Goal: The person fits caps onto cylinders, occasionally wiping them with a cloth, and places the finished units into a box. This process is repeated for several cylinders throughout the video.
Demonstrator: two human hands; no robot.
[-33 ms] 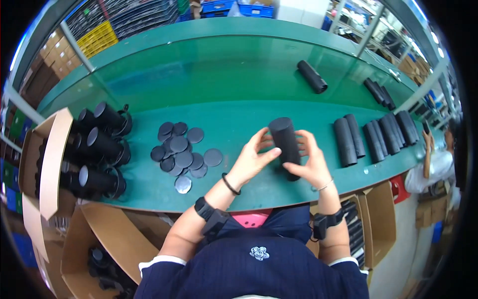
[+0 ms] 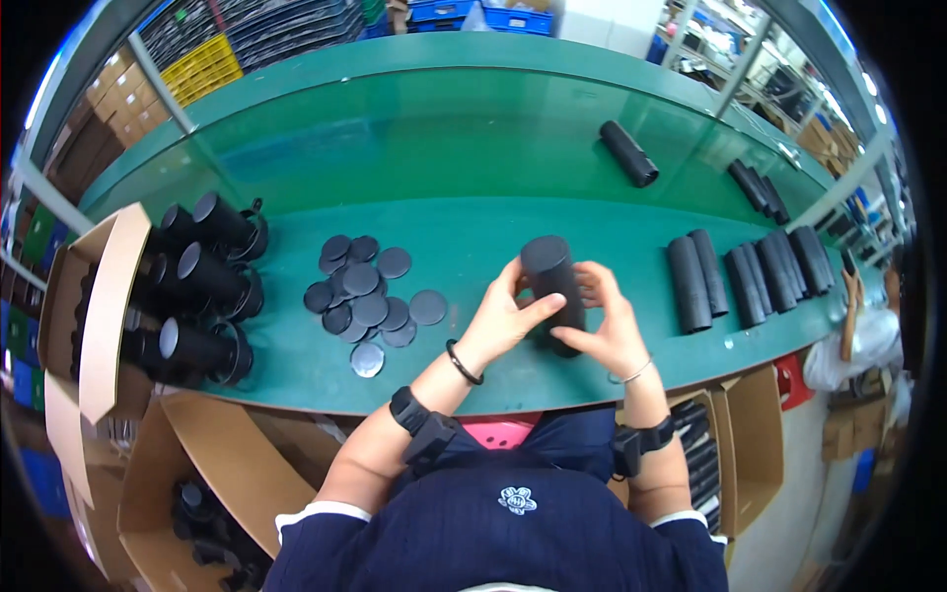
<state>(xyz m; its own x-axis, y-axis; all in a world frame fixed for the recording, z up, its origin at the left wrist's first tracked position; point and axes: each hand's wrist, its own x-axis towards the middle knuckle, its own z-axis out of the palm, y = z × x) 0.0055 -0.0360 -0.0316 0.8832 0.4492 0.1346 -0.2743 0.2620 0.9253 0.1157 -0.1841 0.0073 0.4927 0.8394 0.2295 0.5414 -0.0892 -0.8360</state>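
Between my two hands, above the green table, is a black cylindrical tube with a flat dark disc-like top, tilted slightly. My left hand grips it from the left, thumb across its front. From the right, my right hand wraps its lower part, thumb near the bottom end. Some fingers are hidden behind the tube. Left of my hands lies a loose pile of flat black discs; one nearer disc looks shiny grey.
Several black tubes lie in a row at the right, and another tube lies farther back. Capped black cylinders stand by a cardboard box at the left. Open boxes sit below the table edge. A person is at far right.
The tube and both hands have shifted slightly left. My right thumb has moved a little left across the tube's lower part. The whole view has shifted slightly; the grip stays.
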